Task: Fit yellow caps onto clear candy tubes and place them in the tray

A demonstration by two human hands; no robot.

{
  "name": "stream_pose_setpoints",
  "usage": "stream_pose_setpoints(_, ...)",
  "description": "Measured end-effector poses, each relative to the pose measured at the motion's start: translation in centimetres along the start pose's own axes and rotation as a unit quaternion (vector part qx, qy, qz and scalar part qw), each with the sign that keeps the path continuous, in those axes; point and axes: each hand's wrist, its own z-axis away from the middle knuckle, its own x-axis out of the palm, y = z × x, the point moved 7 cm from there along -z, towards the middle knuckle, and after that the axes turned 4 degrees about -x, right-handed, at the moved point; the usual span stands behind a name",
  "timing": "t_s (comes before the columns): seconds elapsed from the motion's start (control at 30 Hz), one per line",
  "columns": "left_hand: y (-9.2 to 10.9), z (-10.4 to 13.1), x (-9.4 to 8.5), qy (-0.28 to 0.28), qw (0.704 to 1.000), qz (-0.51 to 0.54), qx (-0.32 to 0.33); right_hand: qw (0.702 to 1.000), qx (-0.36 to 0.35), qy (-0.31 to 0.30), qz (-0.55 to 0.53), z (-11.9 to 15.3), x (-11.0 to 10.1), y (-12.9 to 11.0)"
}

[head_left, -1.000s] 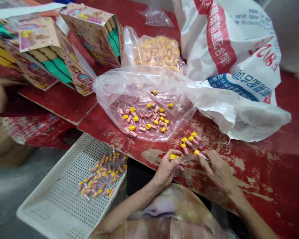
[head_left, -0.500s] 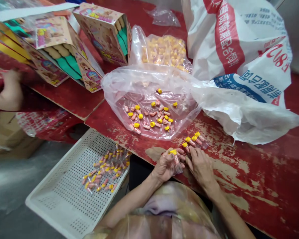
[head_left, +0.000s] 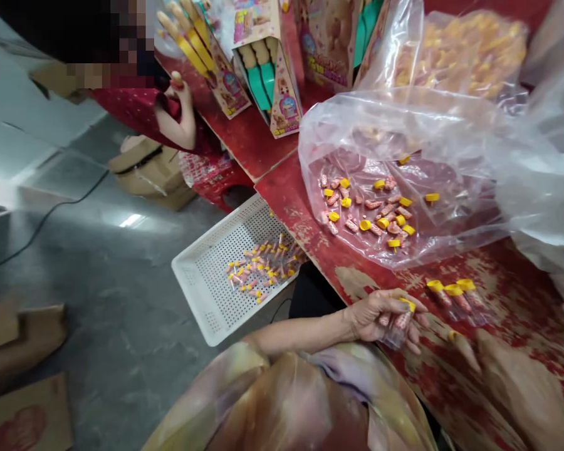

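My left hand [head_left: 373,313] is closed around small clear plastic packets holding pink-speckled tubes [head_left: 402,321]; one yellow cap shows between the fingers. To its right, my right hand [head_left: 517,376] is smeared by motion over the table. A small yellow spot shows at its fingertips, but whether it grips anything is unclear. Just beyond both hands, three bagged tubes with yellow caps [head_left: 460,297] lie side by side. Farther back, an open clear plastic bag [head_left: 357,113] spreads over the table with loose pink tubes [head_left: 373,205] and yellow caps on it.
A white perforated crate [head_left: 202,282] below the table edge holds many packed tubes. Display boxes [head_left: 286,113] and a bag of yellow pieces [head_left: 460,53] stand behind. A co-worker's hand [head_left: 183,100] holds something at the upper left. Cardboard boxes [head_left: 28,413] lie on the floor.
The view has swung left, bringing the co-worker and more floor into sight. My right hand has moved away from my left. One fewer capped tube lies in the row on the table.
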Motion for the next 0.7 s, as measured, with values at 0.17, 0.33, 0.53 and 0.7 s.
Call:
stream_pose_setpoints(0.17,0.2,-0.1,-0.2,0.018,0.998,-0.039,0.039,0.999,0.030,-0.017,0.014,-0.7,-0.4,-0.5)
stream_pose_setpoints(0.33,0.6,0.7,-0.3,0.061,0.996,-0.027,0.062,0.928,-0.001,0.301,-0.221,1.9,-3.1,-4.0)
stream_pose_setpoints(0.53,0.9,1.4,-0.4,0.078,0.994,0.034,0.076,0.863,-0.100,0.406,-0.283,3.1,-4.6,-9.1)
stream_pose_setpoints(0.7,1.5,1.5,-0.6,0.082,0.992,0.022,0.097,0.874,-0.034,0.466,-0.135,1.7,-5.8,-5.6)
